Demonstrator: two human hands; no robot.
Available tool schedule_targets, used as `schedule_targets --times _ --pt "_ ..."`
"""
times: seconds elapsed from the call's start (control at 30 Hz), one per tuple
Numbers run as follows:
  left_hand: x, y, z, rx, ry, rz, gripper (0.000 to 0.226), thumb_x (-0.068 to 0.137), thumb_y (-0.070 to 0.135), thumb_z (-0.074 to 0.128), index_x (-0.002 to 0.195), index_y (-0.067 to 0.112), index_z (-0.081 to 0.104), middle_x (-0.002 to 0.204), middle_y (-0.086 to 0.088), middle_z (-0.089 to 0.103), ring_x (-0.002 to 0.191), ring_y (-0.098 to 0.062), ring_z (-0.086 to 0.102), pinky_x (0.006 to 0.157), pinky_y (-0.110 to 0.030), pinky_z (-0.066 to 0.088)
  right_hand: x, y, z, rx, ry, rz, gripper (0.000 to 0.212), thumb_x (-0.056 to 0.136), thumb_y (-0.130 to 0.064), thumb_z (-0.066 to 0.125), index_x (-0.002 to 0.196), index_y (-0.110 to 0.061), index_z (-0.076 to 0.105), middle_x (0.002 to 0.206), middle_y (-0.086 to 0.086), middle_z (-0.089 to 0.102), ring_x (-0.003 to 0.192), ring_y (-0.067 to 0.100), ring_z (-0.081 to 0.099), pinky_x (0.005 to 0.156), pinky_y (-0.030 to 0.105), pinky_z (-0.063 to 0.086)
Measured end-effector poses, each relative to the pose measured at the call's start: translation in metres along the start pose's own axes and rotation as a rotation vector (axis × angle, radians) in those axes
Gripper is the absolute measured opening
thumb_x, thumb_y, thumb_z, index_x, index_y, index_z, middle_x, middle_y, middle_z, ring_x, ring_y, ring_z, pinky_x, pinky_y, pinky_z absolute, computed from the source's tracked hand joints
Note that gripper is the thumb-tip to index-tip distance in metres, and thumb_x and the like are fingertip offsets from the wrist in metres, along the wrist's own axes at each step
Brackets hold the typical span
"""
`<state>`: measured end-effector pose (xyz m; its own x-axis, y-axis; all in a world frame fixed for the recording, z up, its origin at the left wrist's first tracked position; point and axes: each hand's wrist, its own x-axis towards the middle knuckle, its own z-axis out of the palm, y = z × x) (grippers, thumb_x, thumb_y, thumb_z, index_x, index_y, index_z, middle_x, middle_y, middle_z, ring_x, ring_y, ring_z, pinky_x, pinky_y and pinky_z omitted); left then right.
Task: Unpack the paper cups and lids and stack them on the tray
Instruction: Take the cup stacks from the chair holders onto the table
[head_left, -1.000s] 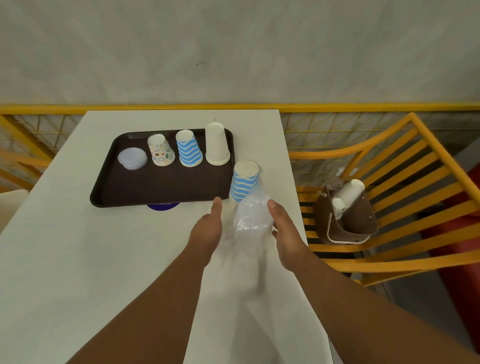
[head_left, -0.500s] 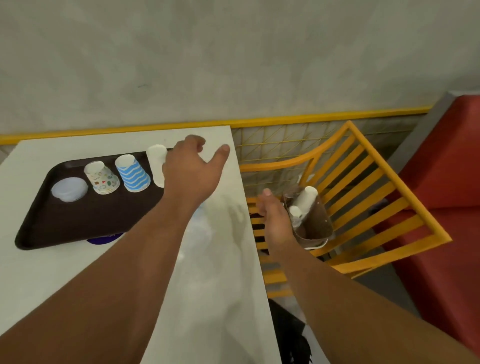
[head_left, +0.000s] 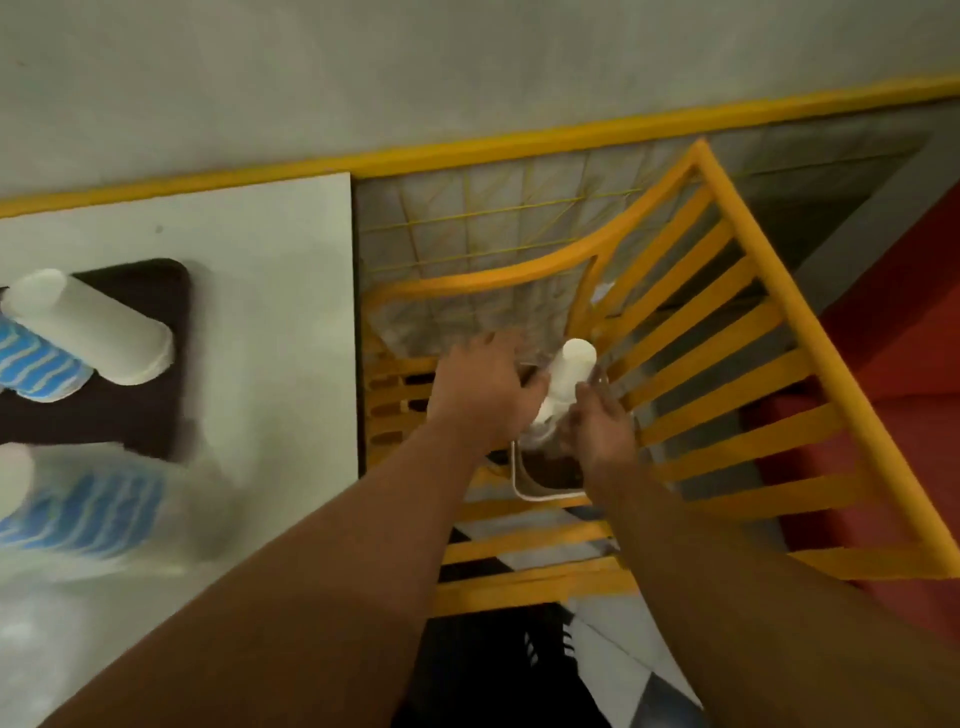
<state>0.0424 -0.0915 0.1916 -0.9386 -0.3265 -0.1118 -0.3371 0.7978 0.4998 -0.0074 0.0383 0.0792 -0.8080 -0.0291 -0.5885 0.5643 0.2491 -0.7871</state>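
Reaching over the yellow chair (head_left: 727, 332), the left hand (head_left: 483, 389) is spread beside a white cup stack (head_left: 569, 379) in the brown bag (head_left: 550, 467); the right hand (head_left: 602, 421) is curled against its plastic wrap, but its grip cannot be told.

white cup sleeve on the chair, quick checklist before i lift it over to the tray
1. White cup sleeve in reach: ok, both hands are at it.
2. Right hand grip on its wrapper: cannot tell, blurred.
3. Left hand grip: not ok, fingers spread beside the sleeve.
4. Brown bag holding the sleeve steady on the yellow chair: cannot tell.
5. Free space on the tray: ok, bare corner visible.
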Motion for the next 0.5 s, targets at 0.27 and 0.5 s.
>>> schedule_targets --times 0.27,0.5 --pt "0.076 -0.053 0.137 0.315 -0.270 0.057 0.044 0.091 0.048 0.054 0.123 0.018 0.051 0.120 -0.006 0.060 0.119 -0.030 0.045 0.092 -0.041 0.035 0.124 0.055 0.004 0.008 -0.141 0.289 0.006 0.096 -0.013 0.047 0.101 -0.013 0.052 0.088 0.002 0.054 0.072 0.013 0.054 0.063 0.028 0.047" --pt "0.101 -0.058 0.201 0.594 -0.349 0.122 0.054 0.096 0.050 0.042 0.141 0.021 0.046 0.125 -0.011 0.065 0.148 -0.042 0.005 0.112 -0.066 -0.013 0.167 0.098 0.032 0.107 -0.203 0.455 0.031 0.100 -0.031 0.048 0.118 -0.011 0.063 0.113 0.012 0.068 0.105 0.033 0.061 0.090 0.043 0.052"
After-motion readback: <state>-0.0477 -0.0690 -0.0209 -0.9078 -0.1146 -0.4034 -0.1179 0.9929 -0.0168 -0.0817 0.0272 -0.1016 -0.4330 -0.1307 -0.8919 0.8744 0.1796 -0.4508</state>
